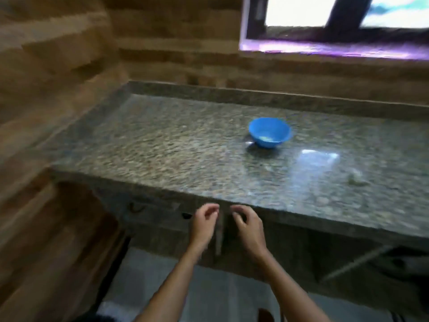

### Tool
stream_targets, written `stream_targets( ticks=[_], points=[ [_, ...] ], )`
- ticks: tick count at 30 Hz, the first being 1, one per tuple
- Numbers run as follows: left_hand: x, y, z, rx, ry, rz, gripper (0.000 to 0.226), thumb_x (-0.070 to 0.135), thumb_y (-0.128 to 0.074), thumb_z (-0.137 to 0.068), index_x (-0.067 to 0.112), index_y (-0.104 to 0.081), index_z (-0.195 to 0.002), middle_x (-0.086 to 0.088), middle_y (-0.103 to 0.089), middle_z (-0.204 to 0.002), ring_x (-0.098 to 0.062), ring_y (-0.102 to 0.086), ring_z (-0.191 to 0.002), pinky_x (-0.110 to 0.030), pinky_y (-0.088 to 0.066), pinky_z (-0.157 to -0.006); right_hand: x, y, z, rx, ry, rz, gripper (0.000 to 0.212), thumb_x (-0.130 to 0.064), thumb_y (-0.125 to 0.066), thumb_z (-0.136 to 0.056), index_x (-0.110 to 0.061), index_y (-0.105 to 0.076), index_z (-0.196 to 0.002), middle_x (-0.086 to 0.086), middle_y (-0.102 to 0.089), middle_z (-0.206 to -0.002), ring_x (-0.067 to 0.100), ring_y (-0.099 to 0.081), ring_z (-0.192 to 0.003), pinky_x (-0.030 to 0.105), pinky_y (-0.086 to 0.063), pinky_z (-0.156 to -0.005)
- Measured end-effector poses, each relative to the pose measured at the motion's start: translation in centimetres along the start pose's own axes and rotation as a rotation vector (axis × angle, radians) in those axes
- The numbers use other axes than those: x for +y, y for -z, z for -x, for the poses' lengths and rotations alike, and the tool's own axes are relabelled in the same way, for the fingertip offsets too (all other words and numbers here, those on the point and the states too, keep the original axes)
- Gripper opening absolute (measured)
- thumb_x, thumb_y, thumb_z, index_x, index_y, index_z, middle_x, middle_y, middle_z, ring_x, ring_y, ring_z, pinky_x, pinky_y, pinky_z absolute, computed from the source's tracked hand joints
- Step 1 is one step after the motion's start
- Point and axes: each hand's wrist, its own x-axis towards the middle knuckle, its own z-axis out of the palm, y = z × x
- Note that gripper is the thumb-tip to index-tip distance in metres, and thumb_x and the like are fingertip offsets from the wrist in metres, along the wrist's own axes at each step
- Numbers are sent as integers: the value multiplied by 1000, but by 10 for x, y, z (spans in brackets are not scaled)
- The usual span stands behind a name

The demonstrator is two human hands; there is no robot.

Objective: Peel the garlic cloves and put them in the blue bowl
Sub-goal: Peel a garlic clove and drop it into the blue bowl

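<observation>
A blue bowl (269, 132) stands on the granite counter (162, 147), right of its middle, with some pale pieces in its bottom. A pale heap, perhaps garlic or its skins (355, 178), lies on the counter to the right, blurred. My left hand (205, 220) and my right hand (247, 221) hover side by side just in front of the counter's front edge, fingers loosely curled. The frame is blurred, and I cannot tell whether either hand pinches anything small.
Brown tiled walls (58, 89) close in the counter on the left and behind. A window (336, 24) sits above the back right. Below the counter's front edge are a stone front and grey floor (162, 287).
</observation>
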Motion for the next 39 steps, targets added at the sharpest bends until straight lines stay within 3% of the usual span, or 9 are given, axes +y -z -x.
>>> stream_targets(
  ticks=[3,6,12,16,21,25,29,33,39],
  points=[
    [53,-79,-46,-118,-94,-83,21,-6,-58,-85,2,-69,-101,-11,-69,-100,-16,-62,-91,-4,-42,-72,40,77,-33,148,-89,2,20,-14,-54,-92,-15,-66,-107,-7,-62,-102,8,-57,-99,25,-45,-89],
    [86,-154,-100,-198,-184,-328,38,-2,-55,-86,9,-62,-122,-9,-63,-123,-23,-59,-112,-20,-42,-92,83,141,-68,258,-168,-10,20,-15,-52,-93,-16,-65,-109,-6,-64,-104,7,-58,-101,21,-45,-84],
    [90,-224,-163,-327,-180,-817,52,19,-44,-99,15,-26,-148,-16,-11,-157,-33,-13,-143,-37,-11,-117,127,194,-119,192,-214,-157,22,-10,-51,-93,-17,-61,-112,-3,-65,-103,12,-62,-99,27,-51,-86],
    [78,-227,-142,-130,-234,-832,52,-4,-41,-95,19,-39,-141,2,-28,-151,-20,-27,-140,-26,-16,-112,133,206,-143,147,-234,-240,23,-10,-50,-93,-15,-59,-114,-3,-64,-103,11,-61,-97,24,-52,-83],
    [78,-212,-143,-101,-354,-902,28,4,-48,-95,12,-62,-118,-8,-61,-123,-16,-61,-107,-17,-43,-98,136,210,-157,146,-239,-267,21,-11,-49,-94,-17,-59,-111,-4,-64,-98,17,-63,-94,23,-51,-79],
    [97,-207,-156,-143,-142,-720,12,8,-57,-90,12,-67,-95,-5,-69,-90,-8,-65,-72,-22,-57,-67,139,227,-167,273,-113,-44,26,-7,-50,-92,-13,-60,-115,2,-65,-104,19,-65,-78,35,-57,-71],
    [161,-206,-201,109,-170,-304,15,3,-66,-83,9,-70,-97,2,-67,-80,-7,-64,-64,-12,-53,-56,162,268,-184,492,-49,348,36,-14,-51,-91,-15,-53,-127,4,-47,-136,22,-43,-127,36,-32,-106],
    [186,-215,-271,154,-88,-451,12,-1,-67,-82,5,-74,-89,-10,-73,-91,-21,-68,-81,-28,-55,-77,193,298,-193,224,-359,486,48,-33,-49,-94,-23,-38,-139,4,-32,-149,23,-23,-140,42,-16,-115],
    [177,-218,-293,159,-21,-408,24,-5,-55,-86,4,-72,-101,-11,-71,-103,-24,-66,-96,-30,-52,-86,181,299,-183,314,-359,278,32,-5,-62,-86,-14,-64,-116,7,-65,-112,12,-57,-83,7,-40,-65]
  ],
)
